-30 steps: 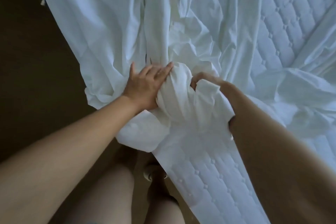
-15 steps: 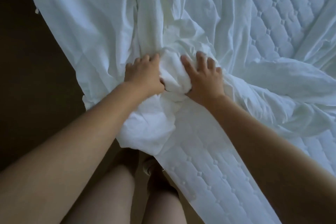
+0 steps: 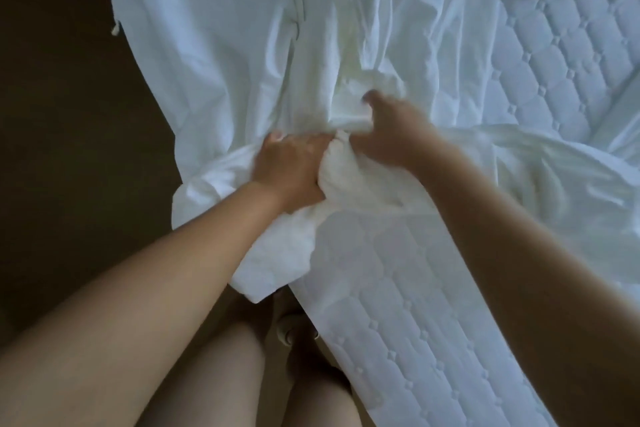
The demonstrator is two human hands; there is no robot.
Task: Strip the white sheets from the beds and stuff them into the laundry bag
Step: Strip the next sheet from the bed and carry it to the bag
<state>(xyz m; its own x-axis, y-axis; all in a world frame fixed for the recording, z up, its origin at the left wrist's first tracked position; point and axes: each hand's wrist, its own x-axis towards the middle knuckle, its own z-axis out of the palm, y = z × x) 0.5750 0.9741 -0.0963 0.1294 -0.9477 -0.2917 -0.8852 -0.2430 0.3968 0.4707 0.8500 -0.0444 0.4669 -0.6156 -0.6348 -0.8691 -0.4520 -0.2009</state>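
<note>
Bare legs bottom centre, quilted mattress lower right. Mid-frame, left hand fists a bunched wad of white sheet. Right hand, blurred, curls into folds just beside. Sheet spreads crumpled to top, overhanging dark floor at left.

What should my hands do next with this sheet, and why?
Probably pull the gathered bunch in toward the body. Both the left hand and the right hand grip bunched folds of the white sheet near the mattress edge, yet most of it lies spread across the bed beyond them. No laundry bag is in view, so gathering more cloth seems to come first.
</note>
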